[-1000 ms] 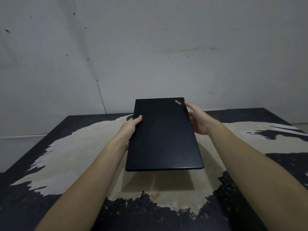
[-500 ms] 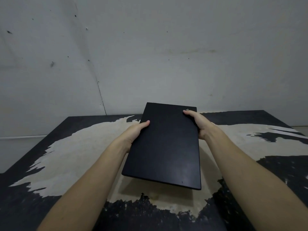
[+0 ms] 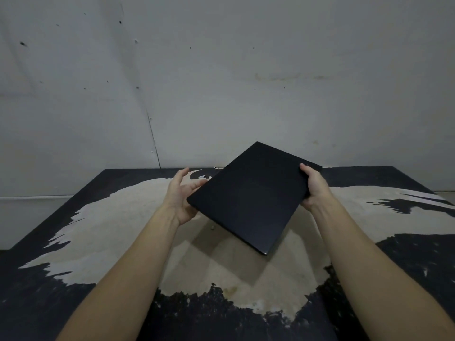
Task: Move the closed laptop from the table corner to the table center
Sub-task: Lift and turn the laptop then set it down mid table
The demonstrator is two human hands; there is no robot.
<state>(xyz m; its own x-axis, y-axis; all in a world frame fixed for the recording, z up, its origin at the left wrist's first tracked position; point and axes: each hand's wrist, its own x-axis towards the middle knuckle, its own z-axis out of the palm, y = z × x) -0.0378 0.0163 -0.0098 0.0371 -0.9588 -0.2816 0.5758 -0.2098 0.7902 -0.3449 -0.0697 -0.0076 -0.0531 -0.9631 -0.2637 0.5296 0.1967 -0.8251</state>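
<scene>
**Left hand released, laptop rotated in air**

Left hand (image 3: 183,198) is now spread open against the laptop (image 3: 253,195) edge; half a second earlier it gripped. Right hand (image 3: 314,187) is clamped on the far corner. Laptop is held tilted above the tabletop (image 3: 103,232) centre; lowering is judged next.

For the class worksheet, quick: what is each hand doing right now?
Left hand: open, fingers spread at the laptop's left edge.
Right hand: closed on the laptop's far right corner.

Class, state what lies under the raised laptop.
Under the laptop, held tilted in the air, its shadow falls on the table. Fingers of the right hand beneath it are hidden.
</scene>
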